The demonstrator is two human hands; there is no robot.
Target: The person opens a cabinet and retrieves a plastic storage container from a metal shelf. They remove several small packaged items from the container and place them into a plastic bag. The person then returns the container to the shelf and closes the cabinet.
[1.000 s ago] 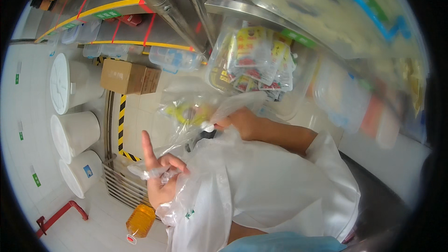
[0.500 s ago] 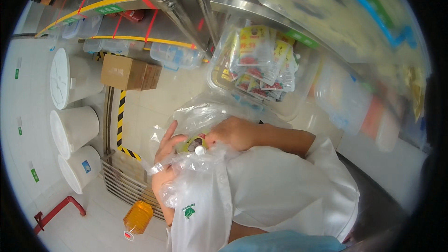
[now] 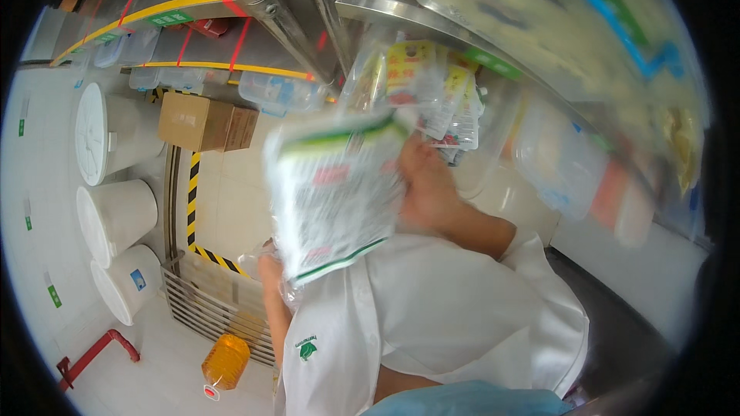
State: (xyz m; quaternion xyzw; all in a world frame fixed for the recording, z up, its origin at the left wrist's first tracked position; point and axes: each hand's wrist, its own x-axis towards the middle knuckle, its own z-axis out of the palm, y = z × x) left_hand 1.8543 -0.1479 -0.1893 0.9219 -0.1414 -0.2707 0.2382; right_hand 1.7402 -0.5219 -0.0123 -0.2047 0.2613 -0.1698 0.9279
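Observation:
A white pouch (image 3: pixel 335 192) with green bands and pink print is held up in front of me, smeared by motion. My right hand (image 3: pixel 433 185) grips it by its right edge. Behind the pouch's lower left corner is my left hand (image 3: pixel 270 263), its fingers mostly hidden. Bits of a clear plastic bag (image 3: pixel 290 294) show beside that hand and wrist; the rest of the bag is covered by the pouch. Just beyond my right hand, several printed pouches (image 3: pixel 461 104) in white and yellow lie in a clear plastic bin (image 3: pixel 501 142).
Metal shelving with a steel post (image 3: pixel 258 0) stands ahead. At upper right is a large clear container with a blue handle (image 3: pixel 617 27). To the left are a cardboard box (image 3: pixel 193 121), white lidded barrels (image 3: pixel 116 219), a slatted metal rack (image 3: pixel 204 304) and an orange oil jug (image 3: pixel 226 362).
Both hands were together at the clear bag, around a yellow-labelled item with a white cap. Now my right hand has moved up and right with the white pouch, which covers the left hand and bag.

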